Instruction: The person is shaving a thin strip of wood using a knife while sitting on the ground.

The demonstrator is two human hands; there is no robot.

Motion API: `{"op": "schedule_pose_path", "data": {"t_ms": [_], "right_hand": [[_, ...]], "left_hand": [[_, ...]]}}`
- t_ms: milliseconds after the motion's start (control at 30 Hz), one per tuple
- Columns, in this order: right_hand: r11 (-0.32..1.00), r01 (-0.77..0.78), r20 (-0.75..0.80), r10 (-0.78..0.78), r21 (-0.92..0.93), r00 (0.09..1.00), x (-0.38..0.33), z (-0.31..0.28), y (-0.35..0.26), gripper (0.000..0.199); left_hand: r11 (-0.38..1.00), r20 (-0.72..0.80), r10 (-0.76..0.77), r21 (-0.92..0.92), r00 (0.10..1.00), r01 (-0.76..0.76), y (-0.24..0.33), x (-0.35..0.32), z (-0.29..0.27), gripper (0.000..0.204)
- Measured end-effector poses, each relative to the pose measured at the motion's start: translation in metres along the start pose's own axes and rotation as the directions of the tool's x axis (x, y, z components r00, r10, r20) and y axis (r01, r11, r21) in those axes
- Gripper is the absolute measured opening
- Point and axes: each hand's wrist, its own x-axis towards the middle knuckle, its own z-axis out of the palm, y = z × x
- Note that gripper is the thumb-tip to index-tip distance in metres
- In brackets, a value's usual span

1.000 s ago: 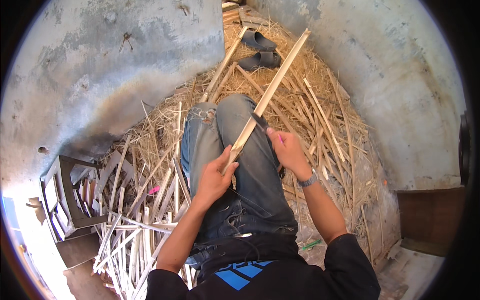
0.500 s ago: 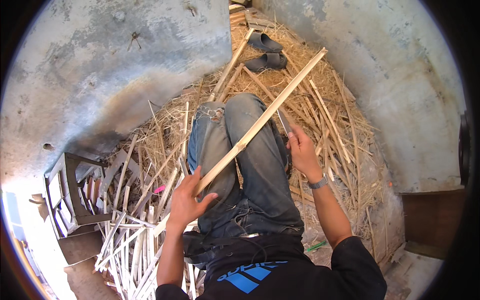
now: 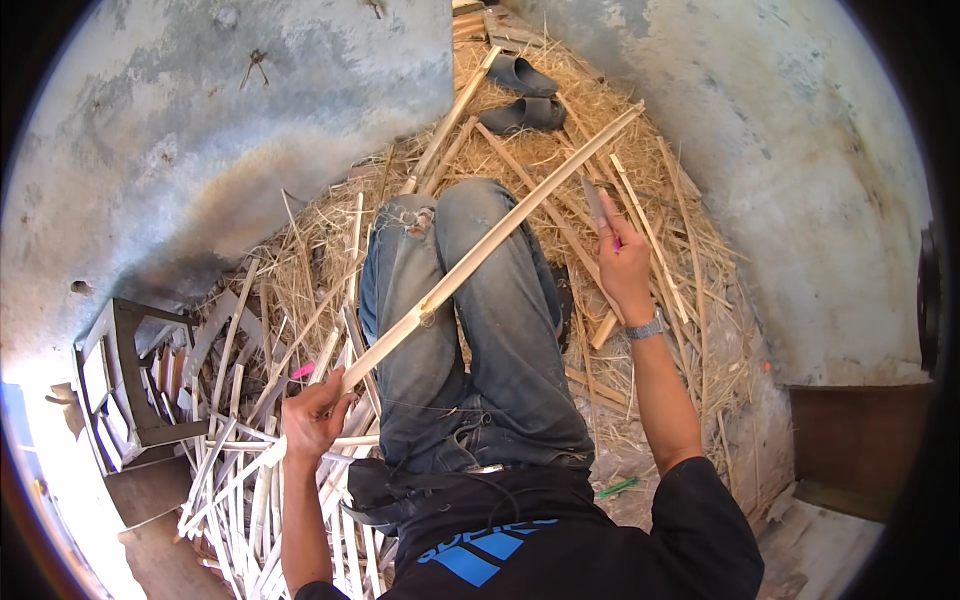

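A long, pale bamboo strip (image 3: 490, 245) runs diagonally across the lap of a seated person, from the lower left of the view up toward the upper right, resting over the right knee of faded blue jeans (image 3: 470, 330). The left hand (image 3: 315, 415) is clamped around the strip's lower end, beside the hip, fingers wrapped over the wood. The right hand (image 3: 622, 262) is raised clear of the strip, well apart from the left, and is closed around the handle of a knife (image 3: 594, 200) whose grey blade points up and away from the body; a trace of pink shows at the grip. A metal watch (image 3: 645, 328) sits on that wrist.

Beneath the legs the floor (image 3: 640, 470) is buried in straw-coloured shavings (image 3: 690, 260) and split slats. A heap of cut white strips (image 3: 250, 480) fans out by the left hip, just beside the gripping hand, with a small pink object (image 3: 302, 371) lying among them. To the far left stands a low wooden stool-like frame (image 3: 130, 380). Ahead of the knees, near the strip's far tip, a pair of dark sandals (image 3: 525, 92) lies on the shavings. Weathered, stained concrete walls (image 3: 200, 150) curve around the scene on both sides, and a small green object (image 3: 618, 487) lies on the floor by the right elbow.
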Motion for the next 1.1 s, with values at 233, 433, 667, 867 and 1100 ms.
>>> {"op": "schedule_pose_path", "data": {"t_ms": [233,433,667,867,1100], "right_hand": [[0.985,0.171,0.095,-0.171,0.009,0.981,-0.001,0.008,-0.009,0.043],[0.993,0.120,0.126,-0.117,-0.013,0.985,-0.009,0.022,0.001,0.047],[0.996,0.080,0.158,-0.086,0.043,0.984,-0.012,0.024,0.004,0.046],[0.995,0.044,0.191,-0.059,0.085,0.980,-0.011,0.025,0.004,0.046],[0.987,0.088,0.176,-0.111,0.137,0.978,-0.012,0.028,0.005,0.043]], "left_hand": [[1.000,0.011,0.012,0.001,1.000,-0.012,-0.004,0.003,0.000,0.045],[0.997,-0.030,0.074,0.022,0.997,-0.073,-0.009,0.018,0.006,0.041],[1.000,0.050,-0.004,0.019,0.999,0.003,-0.007,0.019,0.003,0.045],[0.999,0.035,-0.005,-0.036,0.999,0.006,-0.002,0.017,0.006,0.044],[0.997,0.042,-0.014,-0.078,0.999,0.017,-0.004,0.019,0.009,0.044]]}}
